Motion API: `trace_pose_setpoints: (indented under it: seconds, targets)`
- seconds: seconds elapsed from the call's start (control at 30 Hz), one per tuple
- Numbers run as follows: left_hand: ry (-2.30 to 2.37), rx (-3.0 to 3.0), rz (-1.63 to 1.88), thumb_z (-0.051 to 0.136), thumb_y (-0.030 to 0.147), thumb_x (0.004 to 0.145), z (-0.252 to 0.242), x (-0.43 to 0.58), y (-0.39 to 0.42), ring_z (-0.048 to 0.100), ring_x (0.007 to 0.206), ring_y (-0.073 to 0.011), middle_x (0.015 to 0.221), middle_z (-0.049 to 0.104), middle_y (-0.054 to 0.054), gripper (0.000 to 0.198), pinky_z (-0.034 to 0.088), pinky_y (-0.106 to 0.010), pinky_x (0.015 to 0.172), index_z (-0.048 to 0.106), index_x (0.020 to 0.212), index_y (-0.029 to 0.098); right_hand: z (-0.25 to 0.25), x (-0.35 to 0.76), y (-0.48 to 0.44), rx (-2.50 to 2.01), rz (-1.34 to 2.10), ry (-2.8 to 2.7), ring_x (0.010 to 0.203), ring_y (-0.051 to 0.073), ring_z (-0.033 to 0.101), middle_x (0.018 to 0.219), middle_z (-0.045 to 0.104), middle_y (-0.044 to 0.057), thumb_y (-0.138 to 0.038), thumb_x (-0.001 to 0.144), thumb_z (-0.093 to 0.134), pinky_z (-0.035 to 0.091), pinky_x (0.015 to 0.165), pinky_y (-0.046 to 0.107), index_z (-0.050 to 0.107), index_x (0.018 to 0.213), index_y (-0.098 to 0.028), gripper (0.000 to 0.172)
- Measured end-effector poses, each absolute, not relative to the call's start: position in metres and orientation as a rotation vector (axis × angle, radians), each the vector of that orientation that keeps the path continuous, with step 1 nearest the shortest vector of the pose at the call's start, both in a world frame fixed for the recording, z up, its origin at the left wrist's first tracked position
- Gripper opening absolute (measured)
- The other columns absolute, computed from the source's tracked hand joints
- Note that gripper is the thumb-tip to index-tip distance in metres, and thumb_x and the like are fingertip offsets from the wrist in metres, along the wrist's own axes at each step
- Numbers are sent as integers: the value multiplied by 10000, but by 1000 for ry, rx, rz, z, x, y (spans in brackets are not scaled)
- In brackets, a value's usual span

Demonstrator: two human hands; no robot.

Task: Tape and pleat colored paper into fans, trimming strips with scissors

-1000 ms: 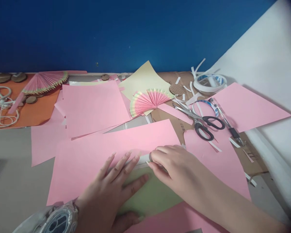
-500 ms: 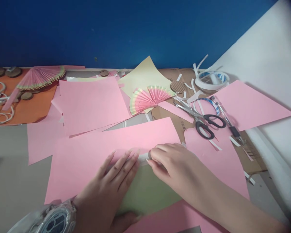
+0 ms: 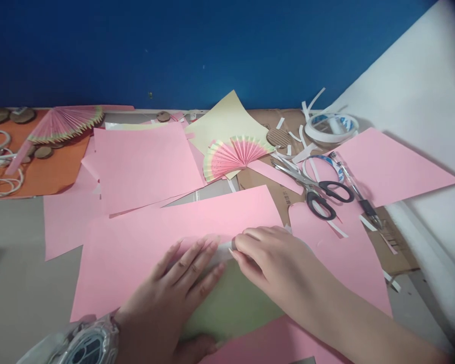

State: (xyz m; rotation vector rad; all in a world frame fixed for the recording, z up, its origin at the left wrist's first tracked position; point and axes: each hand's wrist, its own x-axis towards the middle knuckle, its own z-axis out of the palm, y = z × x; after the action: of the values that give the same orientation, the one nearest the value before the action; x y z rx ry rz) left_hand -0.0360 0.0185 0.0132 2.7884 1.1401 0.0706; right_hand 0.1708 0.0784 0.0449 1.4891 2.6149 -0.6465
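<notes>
A light green sheet lies on a large pink sheet in front of me. Along the green sheet's far edge runs a narrow white strip, partly under my fingers. My left hand is laid flat over the green sheet, fingers spread, with fingertips on the strip. My right hand is closed, thumb and curled fingers pinching at the strip's right end. What lies inside that pinch is mostly hidden.
Scissors, a pen and tape rolls lie to the right. Behind are a pink-and-green folded paper fan and a cream sheet. Another fan and a white cable rest on orange paper.
My left index finger has shifted slightly right, away from the other fingers. My right hand stays at nearly the same spot. The view has tilted very slightly.
</notes>
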Motion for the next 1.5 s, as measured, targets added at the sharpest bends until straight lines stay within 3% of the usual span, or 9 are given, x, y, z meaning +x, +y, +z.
trace_pose_setpoints:
  seconds: [0.47, 0.77, 1.0, 1.5]
  targets:
    - [1140, 2784, 116, 480, 607, 804, 13, -35, 18, 232, 1386, -260, 1516, 275, -102, 809, 22, -403, 1134, 319, 1432, 124, 46, 171, 77, 1481, -585, 2645, 628, 140, 509, 662, 571, -15, -81, 846, 496, 317, 613, 280, 529, 672, -183, 205]
    - [1141, 2757, 79, 517, 598, 787, 14, -36, 18, 191, 1399, -255, 1534, 231, -83, 797, 23, -416, 1123, 315, 1435, 179, 45, 172, 76, 1459, -603, 2683, 652, 135, 492, 682, 553, -30, -72, 848, 484, 317, 642, 281, 510, 699, -188, 191]
    - [1129, 2715, 119, 416, 755, 751, 15, -34, 24, 214, 1392, -266, 1538, 224, -73, 877, -8, -408, 1125, 345, 1420, 193, 44, 173, 77, 1429, -591, 2711, 659, 137, 502, 687, 565, -24, -79, 857, 475, 322, 657, 283, 523, 706, -189, 192]
    - [1201, 2743, 197, 446, 671, 795, 15, -27, 20, 155, 1411, -242, 1535, 214, -42, 859, -91, -455, 1125, 259, 1452, 149, 45, 172, 76, 1449, -555, 2683, 641, 138, 500, 667, 559, -33, -115, 872, 469, 309, 642, 289, 482, 679, -196, 210]
